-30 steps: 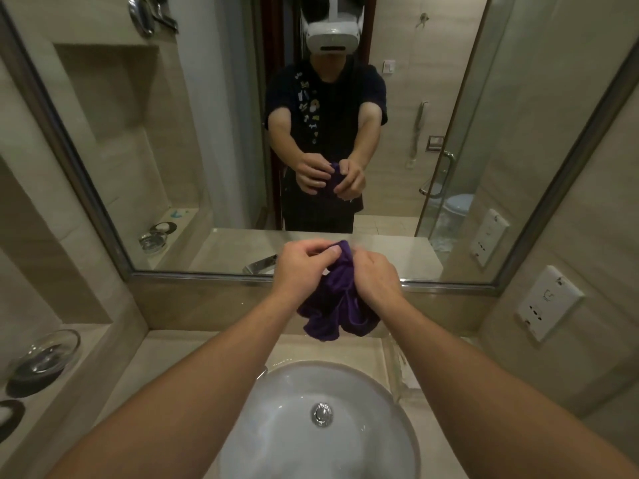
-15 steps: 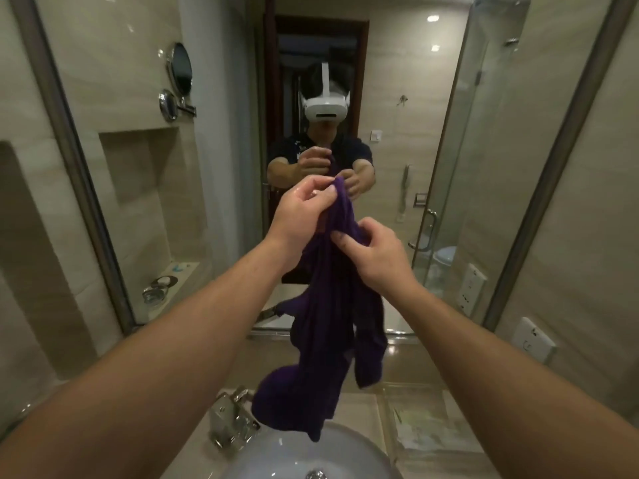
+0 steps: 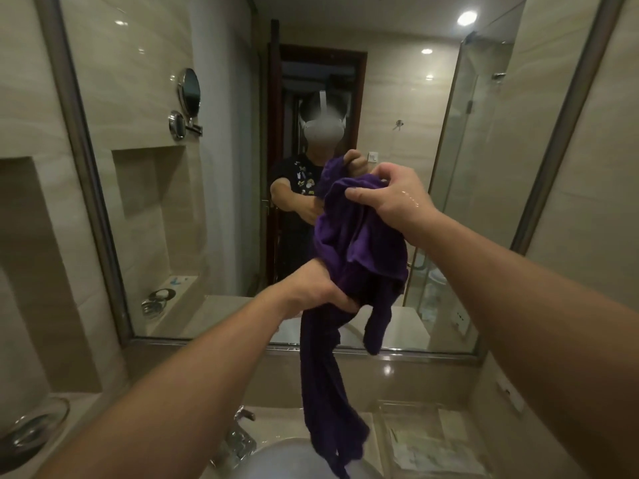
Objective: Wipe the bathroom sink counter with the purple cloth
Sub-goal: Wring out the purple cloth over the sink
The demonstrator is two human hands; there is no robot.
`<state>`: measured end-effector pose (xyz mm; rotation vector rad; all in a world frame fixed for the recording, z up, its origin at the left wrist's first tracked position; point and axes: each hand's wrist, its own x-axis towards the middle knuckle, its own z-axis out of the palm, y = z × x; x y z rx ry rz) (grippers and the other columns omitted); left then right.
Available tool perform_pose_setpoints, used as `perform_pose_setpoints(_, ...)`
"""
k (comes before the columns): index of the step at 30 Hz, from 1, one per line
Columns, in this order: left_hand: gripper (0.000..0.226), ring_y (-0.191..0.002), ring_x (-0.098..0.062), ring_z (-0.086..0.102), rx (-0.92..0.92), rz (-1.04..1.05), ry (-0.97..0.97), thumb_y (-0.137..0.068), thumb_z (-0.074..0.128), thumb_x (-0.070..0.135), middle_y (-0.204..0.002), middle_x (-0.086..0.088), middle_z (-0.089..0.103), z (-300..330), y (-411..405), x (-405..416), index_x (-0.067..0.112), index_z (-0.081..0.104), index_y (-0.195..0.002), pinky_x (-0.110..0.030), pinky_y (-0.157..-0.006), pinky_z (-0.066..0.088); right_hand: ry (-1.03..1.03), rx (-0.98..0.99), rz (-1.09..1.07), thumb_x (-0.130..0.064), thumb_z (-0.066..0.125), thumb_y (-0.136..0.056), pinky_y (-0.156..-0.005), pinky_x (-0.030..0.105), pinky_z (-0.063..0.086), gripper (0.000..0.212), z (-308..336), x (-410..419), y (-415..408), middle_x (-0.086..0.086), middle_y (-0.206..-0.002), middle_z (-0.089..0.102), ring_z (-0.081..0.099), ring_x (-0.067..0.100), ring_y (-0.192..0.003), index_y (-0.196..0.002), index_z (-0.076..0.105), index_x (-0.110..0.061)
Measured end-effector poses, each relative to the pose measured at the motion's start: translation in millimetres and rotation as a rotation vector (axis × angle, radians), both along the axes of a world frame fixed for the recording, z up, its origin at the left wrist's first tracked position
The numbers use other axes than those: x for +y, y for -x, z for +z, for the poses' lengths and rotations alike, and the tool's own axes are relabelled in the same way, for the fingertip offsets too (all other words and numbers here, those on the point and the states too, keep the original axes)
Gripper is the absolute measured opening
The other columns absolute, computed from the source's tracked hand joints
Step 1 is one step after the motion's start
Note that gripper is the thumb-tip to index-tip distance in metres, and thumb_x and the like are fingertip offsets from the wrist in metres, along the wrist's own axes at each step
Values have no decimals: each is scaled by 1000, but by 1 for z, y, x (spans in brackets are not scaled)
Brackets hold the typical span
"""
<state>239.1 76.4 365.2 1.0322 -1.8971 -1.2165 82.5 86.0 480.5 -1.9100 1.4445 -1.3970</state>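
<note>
The soft purple cloth (image 3: 359, 236) is hanging in the air above the white round sink (image 3: 294, 459), before the mirror (image 3: 224, 167). The right hand (image 3: 390, 193) is pinching its top edge; the left hand (image 3: 318, 292) is gripping its middle, both arms reaching forward.

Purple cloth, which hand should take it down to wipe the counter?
Probably the left hand. It grips the purple fabric cloth around its middle, lower and nearer the beige stone counter. The right hand pinches only the top edge, held high in front of the mirror.
</note>
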Motion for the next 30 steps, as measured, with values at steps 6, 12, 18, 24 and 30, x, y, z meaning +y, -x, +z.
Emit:
perform_pose_setpoints(6,73,-112,-22,65,-153,-121,-79,-56,90,6,-118,-2,70,13,-9,6,20,60,-121,-42,-104,49,61,178,-46,-41,77,-85,-74,34,57,21,16,3,7,-3,-86,66,66,17,-84,-84,64,-24)
perform_pose_setpoints(12,69,-110,-29,65,-131,-49,-100,-52,85,3,-117,-8,67,-2,-20,0,16,62,-116,-50,-98,53,149,352,-227,-46,55,-99,-46,14,31,34,33,4,28,-12,-69,55,50,3,-63,-72,59,-27)
perform_pose_setpoints(18,50,-102,-28,68,-195,-74,-42,-59,86,2,-103,-7,66,-22,-17,3,17,63,-102,-48,-93,56,314,303,-353,-40,49,-104,-43,13,29,34,50,2,33,-9,-66,50,44,2,-59,-78,55,-19)
perform_pose_setpoints(24,38,-94,-28,70,-237,-28,-4,-60,84,3,-96,-12,69,-34,-22,-10,15,65,-91,-49,-90,57,334,317,-430,-39,47,-104,-42,11,27,31,55,-5,39,-9,-67,49,42,3,-59,-83,56,-19)
perform_pose_setpoints(30,55,-96,-18,67,-205,47,81,-63,77,-3,-103,-2,66,-4,-30,-22,23,60,-108,-38,-85,58,222,263,-598,-46,45,-101,-70,41,46,48,61,-11,75,18,-91,67,62,38,-88,-91,68,-5)
